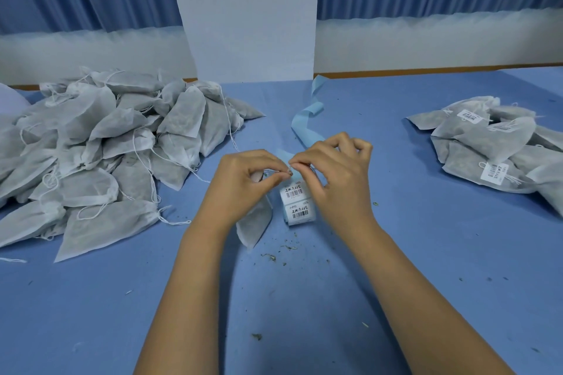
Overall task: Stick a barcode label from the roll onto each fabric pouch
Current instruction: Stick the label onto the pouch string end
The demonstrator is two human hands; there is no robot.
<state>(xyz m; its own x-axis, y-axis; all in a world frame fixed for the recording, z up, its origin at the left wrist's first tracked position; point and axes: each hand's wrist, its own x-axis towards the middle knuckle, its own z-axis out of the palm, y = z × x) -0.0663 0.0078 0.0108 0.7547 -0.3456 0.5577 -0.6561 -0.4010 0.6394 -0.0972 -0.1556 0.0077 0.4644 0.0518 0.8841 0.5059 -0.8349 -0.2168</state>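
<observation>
A roll of white barcode labels (298, 204) lies on the blue table between my hands. Its empty blue backing strip (304, 125) trails away toward the wall. My left hand (243, 179) and my right hand (332, 170) meet just above the roll, fingertips pinching the strip's end where a label sits. A grey fabric pouch (254, 222) hangs under my left hand, partly hidden by it. How the left hand holds the pouch is hidden.
A big heap of unlabelled grey pouches (100, 155) with white drawstrings fills the left side. A smaller pile of labelled pouches (499, 146) lies at the right. Dry herb crumbs (274, 256) dot the table (335, 298). A white pillar (249, 15) and blue curtains stand behind.
</observation>
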